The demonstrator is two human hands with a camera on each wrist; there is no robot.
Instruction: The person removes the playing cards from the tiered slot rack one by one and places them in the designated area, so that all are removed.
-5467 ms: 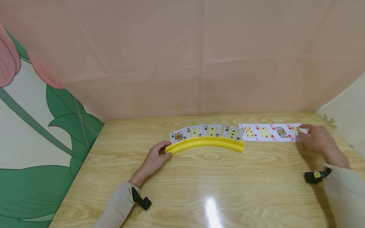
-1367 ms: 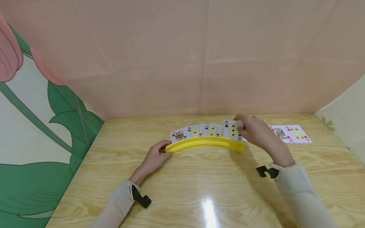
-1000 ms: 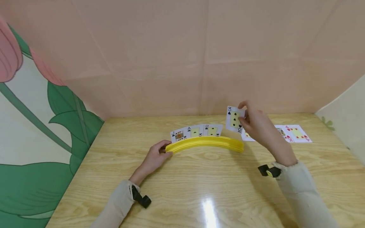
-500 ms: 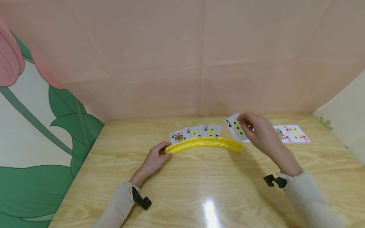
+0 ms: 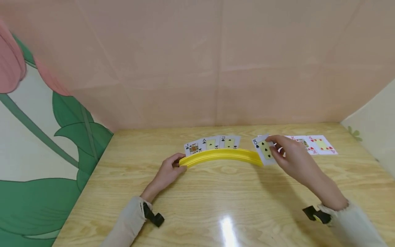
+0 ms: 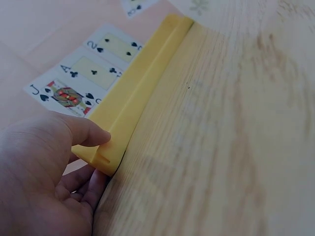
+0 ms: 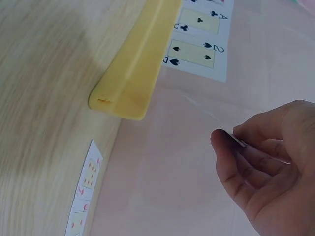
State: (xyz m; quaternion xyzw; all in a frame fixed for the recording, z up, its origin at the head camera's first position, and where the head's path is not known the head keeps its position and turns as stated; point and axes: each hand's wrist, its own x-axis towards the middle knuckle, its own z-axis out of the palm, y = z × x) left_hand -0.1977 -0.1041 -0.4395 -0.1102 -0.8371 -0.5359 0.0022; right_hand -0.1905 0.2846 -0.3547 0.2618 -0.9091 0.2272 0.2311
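Note:
My left hand (image 5: 166,171) pinches the left end of a yellow curved playing-card holder (image 5: 222,155) on the table. A jack (image 5: 192,148), an ace of clubs (image 5: 211,144) and a two of spades (image 5: 229,142) stand in its slot. Just past the holder's right end, my right hand (image 5: 294,157) pinches a three of spades (image 5: 262,150) between thumb and fingers, tilted with its face visible. In the right wrist view this card is nearly edge-on, apart from the yellow holder (image 7: 130,73), and mostly hidden by the fingers.
A row of red-suit cards lies face up at the right back, with a four of hearts (image 5: 322,144) at its right end and a seven of diamonds (image 7: 90,172) at its left. The right hand partly covers this row. A pink cloth (image 5: 216,68) hangs behind the wooden table (image 5: 185,212).
My right hand went from the row's right end to the holder, lifted the three of spades out and carried it right and lower. My left hand has stayed on the holder.

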